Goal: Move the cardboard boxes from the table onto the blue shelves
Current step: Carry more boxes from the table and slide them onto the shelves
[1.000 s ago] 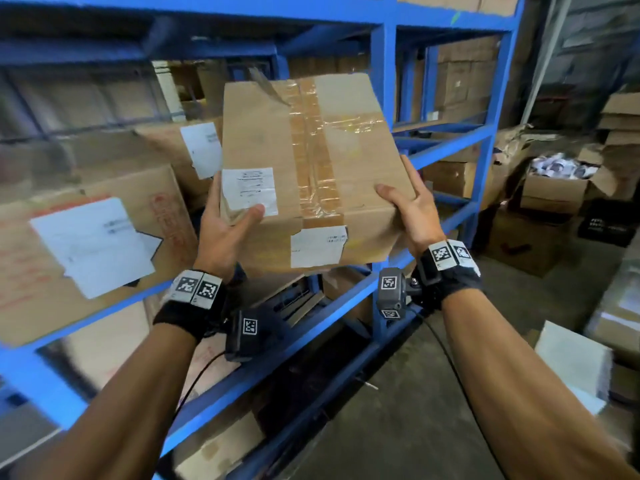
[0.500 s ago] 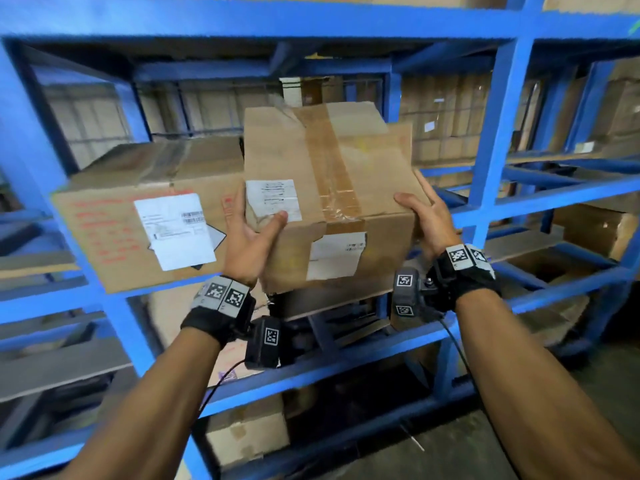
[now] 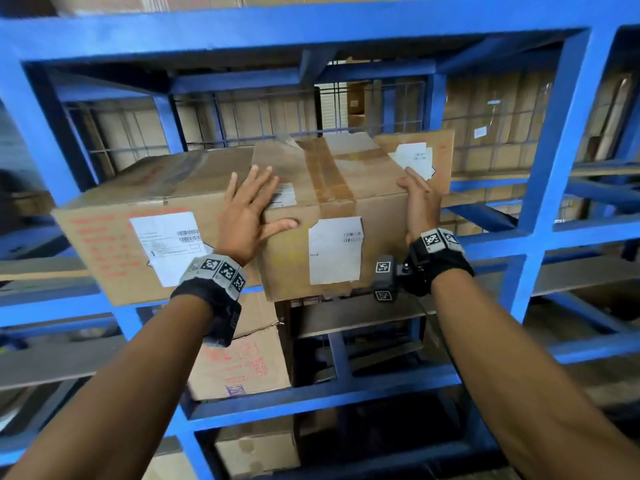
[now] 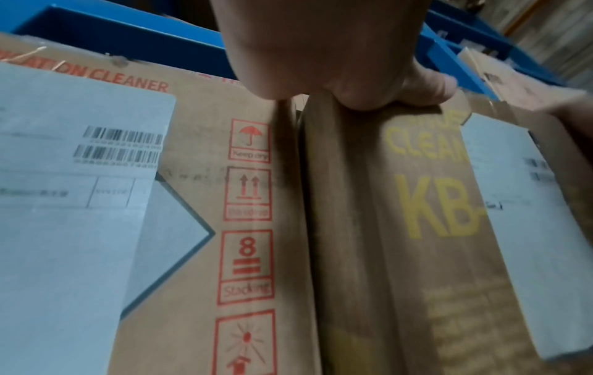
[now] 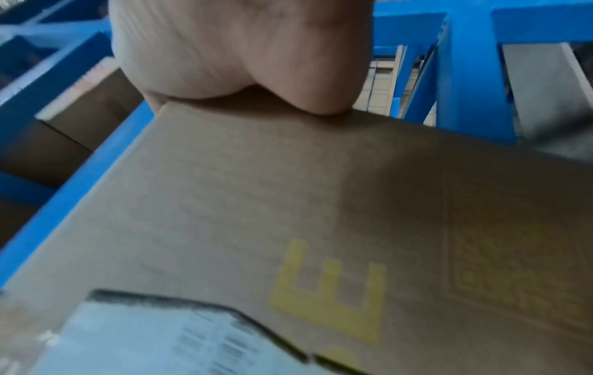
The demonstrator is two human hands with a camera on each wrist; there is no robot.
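A brown taped cardboard box (image 3: 381, 237) with white labels sits at the front of a blue shelf (image 3: 571, 237), close against a wider red-printed box (image 3: 104, 244) on its left. My left hand (image 3: 249, 206) lies flat on its top left corner with fingers spread and thumb on the front face. My right hand (image 3: 420, 202) grips the upper right edge. In the left wrist view the palm (image 4: 320, 50) rests above the seam between the yellow-printed box (image 4: 417, 228) and its neighbour (image 4: 247, 177). In the right wrist view the palm (image 5: 240, 50) presses the box's side (image 5: 256, 190).
A blue upright post (image 3: 547, 168) stands just right of the box and a beam (image 3: 311, 32) crosses overhead. Another labelled box (image 3: 440, 150) stands behind at the right. More boxes (image 3: 242, 368) fill the lower shelves. Wire mesh (image 3: 242, 116) backs the bay.
The box went from being carried in the air to sitting on the shelf beside the wide box. My left hand moved from its side onto the top corner, and the view turned towards the rack.
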